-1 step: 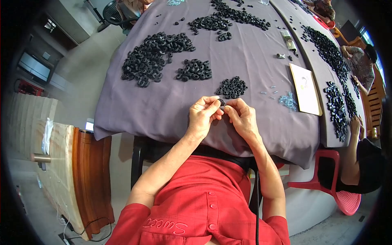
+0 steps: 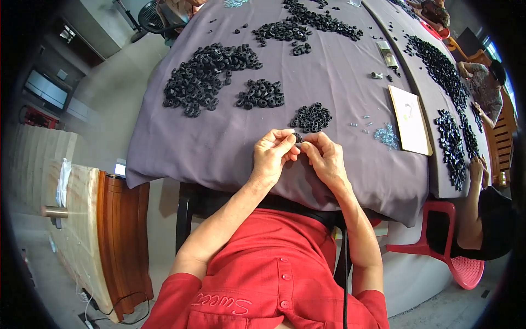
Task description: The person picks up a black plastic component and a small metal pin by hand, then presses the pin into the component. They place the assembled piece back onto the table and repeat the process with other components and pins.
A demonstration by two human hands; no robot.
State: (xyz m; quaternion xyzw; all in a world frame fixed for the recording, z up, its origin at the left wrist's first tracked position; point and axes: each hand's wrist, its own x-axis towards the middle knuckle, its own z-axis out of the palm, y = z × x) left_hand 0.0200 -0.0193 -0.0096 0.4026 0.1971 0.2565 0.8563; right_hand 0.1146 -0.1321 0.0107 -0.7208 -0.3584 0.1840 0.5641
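Near the table's front edge, my left hand (image 2: 269,156) pinches a small black ribbed round part (image 2: 297,137) between thumb and fingertips. My right hand (image 2: 326,160) meets it from the other side, thumb and index finger pressed together at the part's edge. Whatever sits between those right fingertips is too small to make out. Just beyond my hands lies a small pile of black ring-shaped pieces (image 2: 310,117). A pile of black ribbed round parts (image 2: 261,94) is a little farther left. To the right of my hands is a heap of small clear-blue metallic-looking springs (image 2: 387,136).
A larger black heap (image 2: 203,77) covers the left of the grey tablecloth (image 2: 219,148), with more black parts (image 2: 323,22) farther back. A pale board (image 2: 410,119) lies right of the springs. Other people work at the adjoining table, near a red plastic chair (image 2: 438,230).
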